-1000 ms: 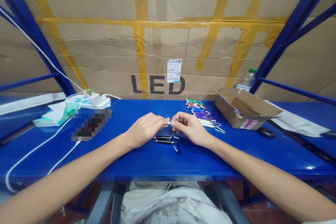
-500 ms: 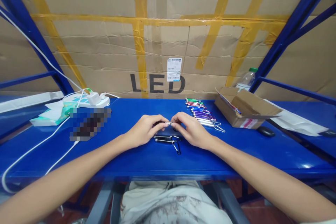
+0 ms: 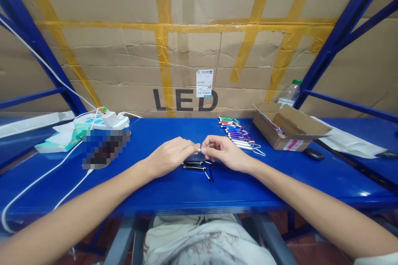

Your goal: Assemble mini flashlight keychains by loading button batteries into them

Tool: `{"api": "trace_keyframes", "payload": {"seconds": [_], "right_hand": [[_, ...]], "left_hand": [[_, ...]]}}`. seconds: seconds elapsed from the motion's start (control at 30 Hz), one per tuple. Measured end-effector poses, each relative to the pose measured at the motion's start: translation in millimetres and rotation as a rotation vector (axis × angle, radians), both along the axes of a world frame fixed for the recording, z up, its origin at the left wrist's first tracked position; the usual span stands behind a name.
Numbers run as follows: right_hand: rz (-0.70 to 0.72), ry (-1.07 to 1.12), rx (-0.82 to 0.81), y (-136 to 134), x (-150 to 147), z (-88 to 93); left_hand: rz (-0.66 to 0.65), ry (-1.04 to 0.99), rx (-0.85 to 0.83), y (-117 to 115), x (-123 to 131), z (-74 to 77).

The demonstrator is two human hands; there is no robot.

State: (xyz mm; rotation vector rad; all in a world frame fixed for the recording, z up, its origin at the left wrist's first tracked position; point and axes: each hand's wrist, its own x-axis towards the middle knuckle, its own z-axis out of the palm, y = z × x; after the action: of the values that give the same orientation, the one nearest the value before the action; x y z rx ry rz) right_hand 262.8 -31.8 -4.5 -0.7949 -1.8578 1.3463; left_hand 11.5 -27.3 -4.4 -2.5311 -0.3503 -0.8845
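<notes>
My left hand (image 3: pixel 172 155) is closed, its fingers wrapped over a slim piece that they mostly hide. A small silver end (image 3: pixel 199 150) of that piece shows between both sets of fingertips. From the other side my right hand (image 3: pixel 220 151) pinches this end between thumb and fingers. Just below the hands, a black tube with a carabiner clip (image 3: pixel 193 168) lies on the blue table (image 3: pixel 155 192), with another black one close behind it, partly hidden. To the right, a row of coloured metal tubes with clips (image 3: pixel 238 134) runs from green at the back to silver in front.
An open cardboard box (image 3: pixel 290 132) stands at the right, a black computer mouse (image 3: pixel 313 154) beside it and a plastic bottle (image 3: pixel 290 93) behind. At left are a power strip (image 3: pixel 120 123), a tissue pack (image 3: pixel 59 140), white cables and a blurred-out object (image 3: pixel 107 149). Cardboard (image 3: pixel 124 66) walls the back.
My left hand has turned, its back now more upward and its fingers wrapped over the piece. My right fingers have curled in more. The view has shifted slightly.
</notes>
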Motion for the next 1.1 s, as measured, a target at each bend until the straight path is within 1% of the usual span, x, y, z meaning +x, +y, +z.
{"api": "trace_keyframes", "payload": {"seconds": [0.03,0.1,0.2,0.27,0.33,0.4,0.47,0.5,0.63,0.73,0.8,0.87,0.93,1.03,1.1], "right_hand": [[0.016,0.023,-0.042,1,0,0.2],[0.032,0.062,-0.083,2,0,0.4],[0.048,0.078,-0.084,3,0,-0.6],[0.043,0.051,-0.043,3,0,-2.0],[-0.001,0.001,0.066,3,0,-3.5],[-0.057,-0.046,0.191,3,1,-4.8],[-0.091,-0.061,0.253,3,1,-5.6],[-0.099,-0.054,0.256,3,1,-5.8],[-0.123,-0.033,0.236,3,1,-6.3],[-0.118,-0.051,0.277,3,2,-6.7],[-0.121,-0.086,0.340,2,3,-6.5],[-0.134,-0.145,0.428,1,5,-5.9],[-0.151,-0.213,0.557,0,7,-5.0],[-0.159,-0.313,0.798,-1,11,-3.9],[-0.154,-0.378,0.915,-1,12,-3.2]], "left_hand": [[-0.004,0.016,0.066,-1,0,2.0],[0.008,0.042,0.135,-3,0,5.9],[0.028,0.059,0.173,-5,0,8.7],[0.033,0.060,0.164,-4,1,7.9],[0.052,0.041,0.087,-3,2,6.0],[0.095,-0.012,-0.073,-1,3,4.5],[0.123,-0.074,-0.206,1,5,3.7],[0.128,-0.098,-0.241,1,5,3.6],[0.150,-0.115,-0.254,2,6,2.4],[0.154,-0.088,-0.238,3,5,-0.2],[0.142,-0.089,-0.243,3,4,-2.1],[0.123,-0.104,-0.281,4,4,-3.0],[0.110,-0.118,-0.367,3,5,-2.5],[0.100,-0.138,-0.541,1,8,0.1],[0.084,-0.157,-0.631,-1,10,1.8]]}}
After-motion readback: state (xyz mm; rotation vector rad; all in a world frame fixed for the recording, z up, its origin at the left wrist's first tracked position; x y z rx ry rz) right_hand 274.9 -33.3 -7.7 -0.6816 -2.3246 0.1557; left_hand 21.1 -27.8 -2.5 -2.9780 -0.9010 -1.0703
